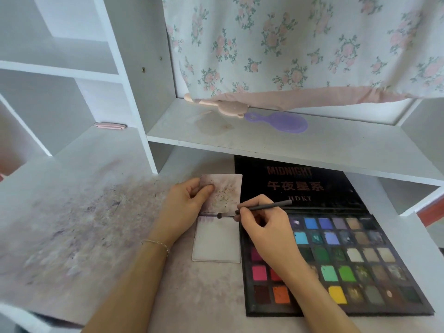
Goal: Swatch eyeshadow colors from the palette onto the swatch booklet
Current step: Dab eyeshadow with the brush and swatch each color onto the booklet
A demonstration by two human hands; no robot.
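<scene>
A small white swatch booklet (217, 243) lies open on the desk, its stained upper page (228, 191) flipped up. My left hand (186, 200) pinches that upper page at its left edge. My right hand (262, 227) grips a dark thin eyeshadow brush (264, 207), whose tip touches the top edge of the lower page, beside faint purple strokes (206, 220). The open black eyeshadow palette (360, 255) with several coloured pans sits to the right; my right hand and forearm cover its left pans.
The palette's black lid (300, 183) lies flat under a white shelf (264, 140) that overhangs the desk. A purple hairbrush (283, 122) and a pink object (228, 107) lie on that shelf. The desk surface (72, 224) to the left is smudged with pigment.
</scene>
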